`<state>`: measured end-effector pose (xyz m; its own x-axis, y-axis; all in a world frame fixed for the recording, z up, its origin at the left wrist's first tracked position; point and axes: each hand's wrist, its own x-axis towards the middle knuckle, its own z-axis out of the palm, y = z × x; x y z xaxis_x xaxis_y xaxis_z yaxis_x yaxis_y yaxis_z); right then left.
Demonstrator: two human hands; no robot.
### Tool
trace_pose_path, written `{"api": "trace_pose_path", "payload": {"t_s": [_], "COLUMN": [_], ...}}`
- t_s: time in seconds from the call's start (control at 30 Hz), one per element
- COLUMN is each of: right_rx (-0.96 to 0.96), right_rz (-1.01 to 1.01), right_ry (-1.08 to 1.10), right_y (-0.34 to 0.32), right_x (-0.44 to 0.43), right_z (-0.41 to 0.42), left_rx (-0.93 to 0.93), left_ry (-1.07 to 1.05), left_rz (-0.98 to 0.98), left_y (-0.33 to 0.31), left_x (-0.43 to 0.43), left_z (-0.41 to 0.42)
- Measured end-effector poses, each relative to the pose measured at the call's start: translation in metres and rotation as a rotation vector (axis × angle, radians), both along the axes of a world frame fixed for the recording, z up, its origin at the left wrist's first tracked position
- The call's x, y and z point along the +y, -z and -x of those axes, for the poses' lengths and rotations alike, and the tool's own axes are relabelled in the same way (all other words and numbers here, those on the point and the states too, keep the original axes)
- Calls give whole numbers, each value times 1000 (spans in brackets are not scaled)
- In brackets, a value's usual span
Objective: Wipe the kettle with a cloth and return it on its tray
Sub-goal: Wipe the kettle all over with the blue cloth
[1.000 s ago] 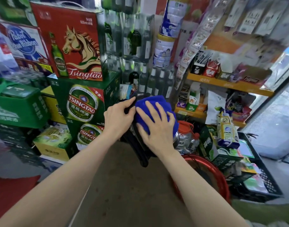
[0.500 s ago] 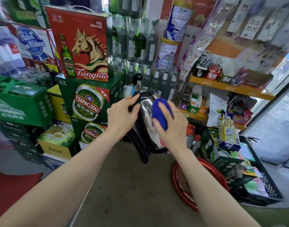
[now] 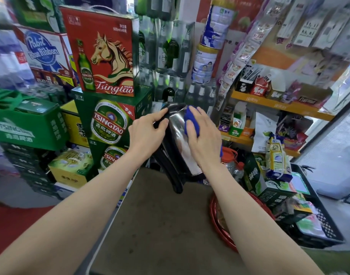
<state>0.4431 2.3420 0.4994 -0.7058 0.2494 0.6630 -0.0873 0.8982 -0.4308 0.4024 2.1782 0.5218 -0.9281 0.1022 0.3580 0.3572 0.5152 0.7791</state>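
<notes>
A steel kettle (image 3: pixel 177 132) with black trim and a black handle is held tilted in the air above the brown table, its handle pointing down toward me. My left hand (image 3: pixel 147 133) grips the kettle's black top rim on the left. My right hand (image 3: pixel 204 139) presses a blue cloth (image 3: pixel 191 121) against the kettle's shiny right side; most of the cloth is bunched under my palm. A red round tray (image 3: pixel 216 217) lies on the table at the right, partly hidden by my right forearm.
The brown table (image 3: pixel 160 225) lies below my arms. Stacked beer cartons (image 3: pixel 108 124) stand left, bottles behind. An orange shelf (image 3: pixel 269 103) with snack packs is at the right, and a black crate (image 3: pixel 317 221) with goods beside the tray.
The cloth was spread over the kettle's top a second ago; it is now bunched in my right hand on the kettle's side, and more bare steel shows. My left hand keeps its grip.
</notes>
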Motion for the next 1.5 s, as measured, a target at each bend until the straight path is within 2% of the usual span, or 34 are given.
{"api": "trace_pose_path", "payload": {"t_s": [0.07,0.13,0.2,0.27,0.37,0.4,0.43,0.5,0.6,0.67,0.7,0.73,0.8,0.83,0.87,0.9,0.93,1.0,1.03,1.07,1.1,1.13,1.23,1.27,1.3,1.37,1.43,1.5], "right_rx": [6,14,10,-17,-101,-108,-95,-36,14,34,28,4,-90,-116,-126,-110,-72,-30,-26,-31,-35,-40,-161,-226,-257,-157,-78,-105], "right_rz": [-261,-496,-537,-330,374,485,466,217,-287,-449,-399,-235,336,550,611,537,369,-65,-209,-261,-213,-67,651,822,868,702,368,-17], "right_ry": [40,-23,-83,-114,-62,-16,15,0,-47,-85,-108,-120,-75,-28,15,32,24,5,7,2,-11,-25,49,103,142,144,57,47], "right_y": [1,20,38,44,27,17,7,-3,14,28,30,28,21,18,14,13,14,24,30,32,29,26,23,26,31,45,53,54], "right_x": [-19,-22,-9,8,21,20,16,-1,-22,-13,-5,2,15,20,18,11,1,-22,-26,-24,-17,-8,26,32,31,12,-19,-41], "right_z": [3,-6,-18,-24,-12,-5,0,2,-6,-12,-14,-14,-7,0,2,1,-2,-8,-8,-6,-2,0,5,5,-1,-16,-25,-23], "left_rx": [3,-30,-47,-54,-28,2,30,46,16,42,65,82,89,92,100,108,109,101,94,89,86,89,122,130,133,113,74,53], "left_ry": [-5,-32,-52,-50,-27,-14,-3,-4,-24,-22,-20,-15,11,25,33,33,27,23,26,29,31,32,43,39,31,11,-11,-10], "left_rz": [9,-16,-30,-30,-7,5,15,16,-8,7,22,32,41,50,63,74,76,56,44,42,50,59,57,59,64,62,44,31], "left_y": [-2,-2,1,3,5,5,4,3,1,4,6,8,12,14,15,16,16,16,16,17,17,18,21,21,21,22,24,26], "left_x": [2,-2,-10,-15,-15,-13,-10,-7,-6,-6,-5,-5,-3,-1,1,3,5,8,9,10,10,10,6,4,3,1,1,2], "left_z": [-1,2,5,5,1,-1,-3,-3,3,4,3,3,0,-1,-2,-3,-3,-2,-2,-2,-2,-3,-4,-3,-1,2,6,6]}}
